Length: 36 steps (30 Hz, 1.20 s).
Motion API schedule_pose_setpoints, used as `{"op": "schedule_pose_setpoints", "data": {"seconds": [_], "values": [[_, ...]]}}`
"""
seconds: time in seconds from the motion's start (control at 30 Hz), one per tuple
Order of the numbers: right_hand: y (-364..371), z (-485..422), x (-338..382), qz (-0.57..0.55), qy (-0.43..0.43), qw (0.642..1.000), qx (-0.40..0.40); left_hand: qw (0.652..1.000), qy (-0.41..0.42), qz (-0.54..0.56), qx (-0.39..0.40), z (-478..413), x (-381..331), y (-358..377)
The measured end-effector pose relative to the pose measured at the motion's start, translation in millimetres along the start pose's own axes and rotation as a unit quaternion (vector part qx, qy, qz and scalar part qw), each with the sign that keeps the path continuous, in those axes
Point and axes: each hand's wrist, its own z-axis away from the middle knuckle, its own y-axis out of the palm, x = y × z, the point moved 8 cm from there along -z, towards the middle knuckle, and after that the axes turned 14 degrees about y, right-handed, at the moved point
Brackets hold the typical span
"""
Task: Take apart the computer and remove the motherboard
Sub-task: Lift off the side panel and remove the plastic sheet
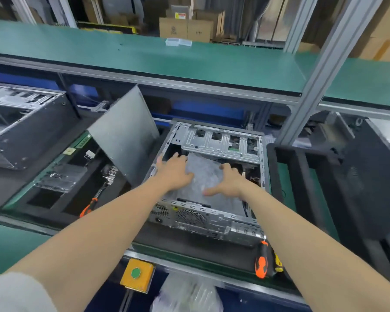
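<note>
An open silver computer case (212, 219) lies on its side on the black mat, rear panel toward me. Inside it lies a grey sheet of bubble wrap (203, 174) that covers what is beneath; no motherboard shows. My left hand (175, 170) rests on the wrap's left part with fingers spread. My right hand (227, 182) presses on its right part, fingers spread and thumb out. A metal drive cage (221, 143) spans the case's far side. The grey side panel (124, 134) leans upright against the case's left wall.
An orange-handled screwdriver (262, 260) lies by the case's near right corner, another (88, 208) to the left. A second case (20, 129) sits far left, a black case (356, 174) at right. A yellow box with a green button (136, 274) hangs at the bench front. A bag (185, 293) lies below.
</note>
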Motion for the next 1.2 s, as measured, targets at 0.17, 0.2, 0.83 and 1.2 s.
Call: {"op": "schedule_pose_setpoints", "data": {"seconds": [0.17,0.2,0.83,1.2], "values": [[6,5,7,0.115,0.028,0.991,-0.059,0.953,0.166,0.232,-0.099,7,-34,-25],[3,7,10,0.134,0.028,0.987,-0.082,0.941,0.203,0.245,-0.116,8,-41,-37],[-86,44,30,0.045,-0.17,0.965,-0.193,0.955,0.255,-0.031,-0.147,-6,-47,-113],[-112,54,8,-0.096,-0.122,0.965,-0.212,0.976,0.103,0.106,-0.16,-14,-52,-103]]}}
